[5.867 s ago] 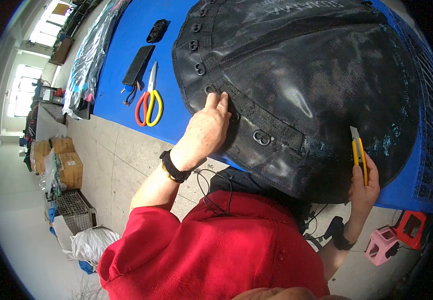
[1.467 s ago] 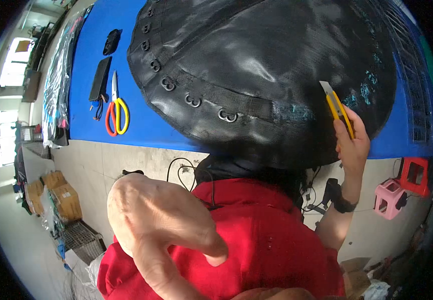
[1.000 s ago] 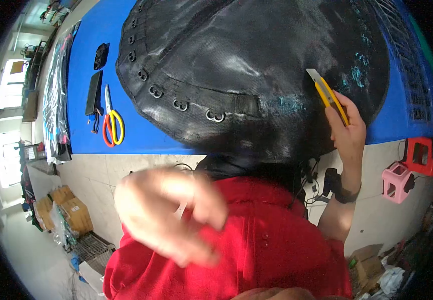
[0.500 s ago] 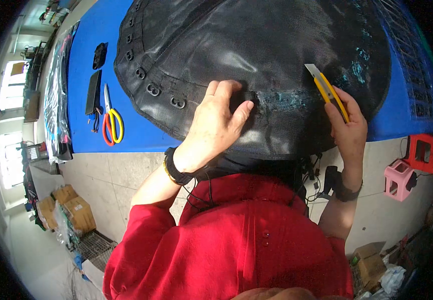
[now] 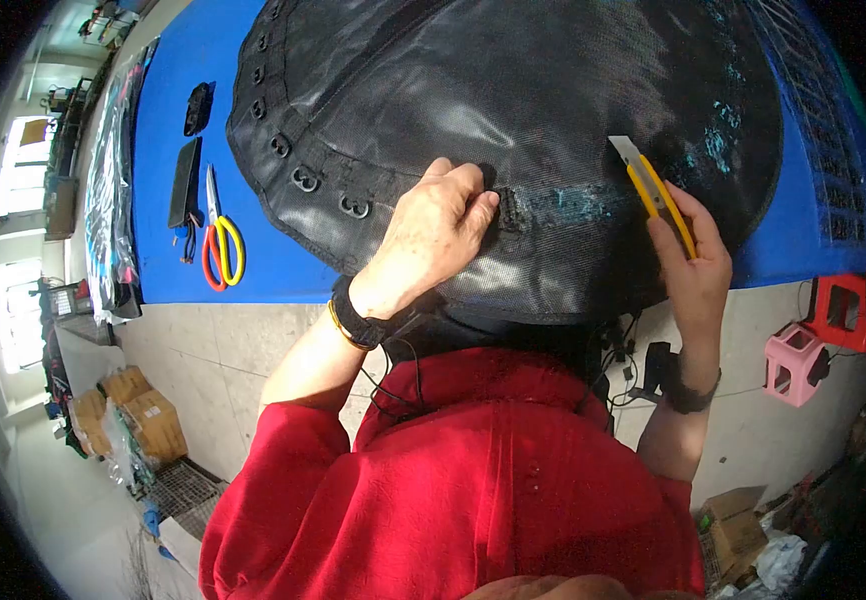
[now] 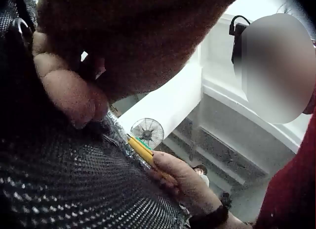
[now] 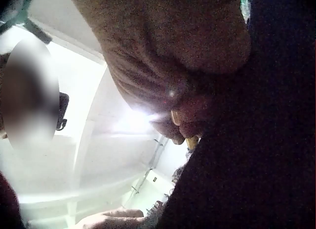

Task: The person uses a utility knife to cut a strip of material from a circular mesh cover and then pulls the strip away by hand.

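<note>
A large round black mesh sheet (image 5: 573,120) covers much of the blue table. Along its left edge runs a band with several black plastic rings (image 5: 356,206). My left hand (image 5: 433,230) is over the band's near end, fingers curled and thumb against them, pinching the black webbing strap (image 5: 510,210); its fingertips are mostly hidden. To the right, my right hand (image 5: 695,265) grips a yellow utility knife (image 5: 661,205), its blade extended and pointing up and left over the mesh. In the left wrist view, the knife (image 6: 140,149) shows beyond the curled left fingers.
Scissors (image 5: 221,240) with red and yellow handles lie left on the blue table (image 5: 283,275), beside a black phone-like slab (image 5: 185,182) and a small black object (image 5: 198,108). Turquoise marks dot the mesh. Pink (image 5: 795,362) and red stools (image 5: 841,312) stand right.
The left hand left the band, passed blurred in front of the torso, then came back to the strap's end, where its fingers have curled in. The right hand has kept the knife throughout.
</note>
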`<move>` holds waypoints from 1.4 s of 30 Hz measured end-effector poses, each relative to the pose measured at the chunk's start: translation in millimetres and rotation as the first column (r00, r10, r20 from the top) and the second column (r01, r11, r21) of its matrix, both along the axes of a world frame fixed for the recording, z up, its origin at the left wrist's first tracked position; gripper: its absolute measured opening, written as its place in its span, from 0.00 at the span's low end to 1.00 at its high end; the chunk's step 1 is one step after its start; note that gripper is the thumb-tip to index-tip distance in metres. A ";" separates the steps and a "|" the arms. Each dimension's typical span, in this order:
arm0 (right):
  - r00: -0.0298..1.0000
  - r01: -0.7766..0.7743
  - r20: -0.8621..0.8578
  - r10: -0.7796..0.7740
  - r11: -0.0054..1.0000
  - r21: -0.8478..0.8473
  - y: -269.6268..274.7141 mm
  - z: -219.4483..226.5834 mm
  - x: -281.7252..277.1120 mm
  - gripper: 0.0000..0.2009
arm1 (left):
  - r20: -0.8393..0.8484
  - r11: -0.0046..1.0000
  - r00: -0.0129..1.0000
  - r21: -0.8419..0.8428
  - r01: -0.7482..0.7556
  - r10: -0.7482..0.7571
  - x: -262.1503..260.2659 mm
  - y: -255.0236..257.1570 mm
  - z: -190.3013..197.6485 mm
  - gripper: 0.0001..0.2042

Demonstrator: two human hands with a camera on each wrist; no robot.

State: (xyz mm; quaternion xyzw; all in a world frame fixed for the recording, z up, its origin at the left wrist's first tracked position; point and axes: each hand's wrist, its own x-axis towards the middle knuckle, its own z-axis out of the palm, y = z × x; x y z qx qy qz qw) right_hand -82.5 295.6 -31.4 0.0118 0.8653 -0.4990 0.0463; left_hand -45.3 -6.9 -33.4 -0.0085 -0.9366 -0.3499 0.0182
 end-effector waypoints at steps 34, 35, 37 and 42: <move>0.912 -0.362 -0.197 0.360 0.932 0.026 -53.8 -10.7 32.7 0.22 | -0.046 0.998 0.998 0.047 0.036 -0.034 2.1 -2.8 -4.4 0.10; 0.912 -0.362 -0.197 0.361 0.932 0.035 -53.6 -10.3 32.8 0.22 | -0.041 0.998 0.998 0.044 0.039 -0.037 1.9 -3.0 -4.2 0.10; 0.910 -0.362 -0.197 0.365 0.931 0.053 -53.0 -9.0 33.4 0.21 | -0.040 0.998 0.999 0.047 0.033 -0.031 2.0 -2.7 -4.2 0.10; 0.903 -0.370 -0.215 0.373 0.927 0.054 -51.7 -12.0 34.6 0.21 | -0.053 0.998 0.998 0.045 0.037 -0.035 1.9 -3.1 -5.7 0.10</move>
